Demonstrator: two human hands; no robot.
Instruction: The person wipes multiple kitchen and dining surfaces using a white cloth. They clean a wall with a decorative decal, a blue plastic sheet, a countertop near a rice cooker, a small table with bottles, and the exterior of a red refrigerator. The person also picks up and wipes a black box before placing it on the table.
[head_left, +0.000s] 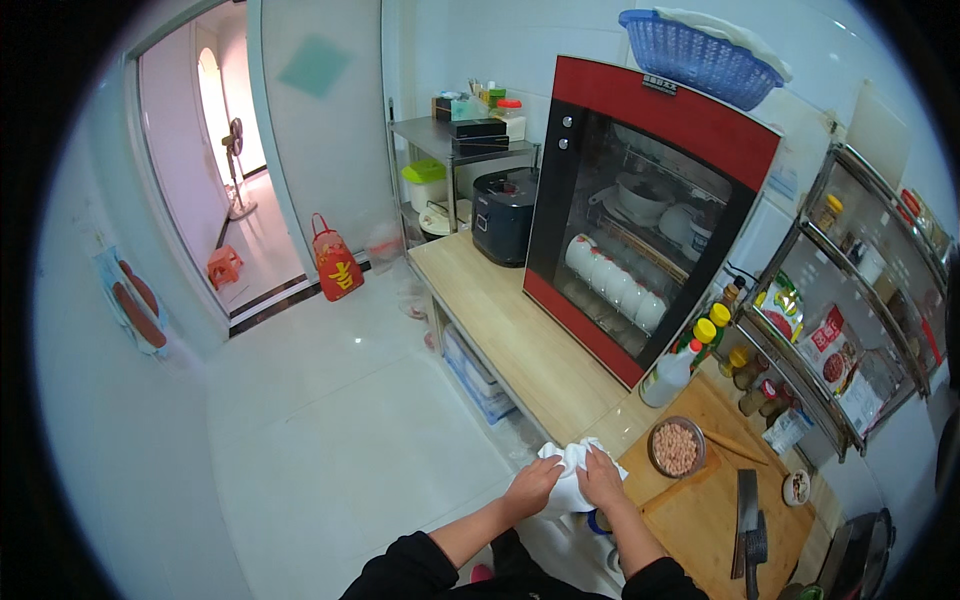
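Observation:
Both hands hold a white cloth (564, 496) in front of my body, near the counter's edge. My left hand (532, 487) pinches its left side, and my right hand (600, 480) grips the right side, with folds bunched up between them. To the right of my right hand lies a wooden cutting board (679, 525). On the board stand a round bowl (702, 466) filled with pinkish peanuts (676, 448) and, farther right, a small white bowl (787, 491) with bits inside. A kitchen knife (746, 495) rests there too, partly overlapped by a dark-handled tool (756, 544).
A red-framed dish cabinet (637, 225) stands on the wooden counter (517, 330) beside a dark rice cooker (504, 217). Bottles (667, 379) and a metal spice rack (795, 360) line the wall. A wok (855, 559) sits at the lower right. Tiled floor (352, 435) spreads leftward to a doorway.

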